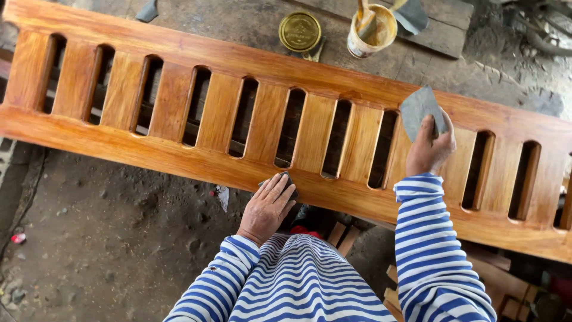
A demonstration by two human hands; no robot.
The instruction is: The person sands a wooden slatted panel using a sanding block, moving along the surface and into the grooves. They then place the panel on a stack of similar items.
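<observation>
Dirt floor, slatted panel [179,101] lengthwise left-right

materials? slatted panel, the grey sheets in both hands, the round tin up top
Panel: wood, visible grain, glossy orange-brown, probably varnished or stained. Sheet in right hand: thin, flexible, matte grey, likely sandpaper. Left hand presses a darker piece, probably the same. Tin: looks like metal, shiny gold lid.

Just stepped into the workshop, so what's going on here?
A person in a blue-striped top leans over a long slatted wooden panel. The left hand presses a dark pad on its near rail; the right hand holds a grey sheet against a slat. An open tin and a lid sit beyond.
</observation>
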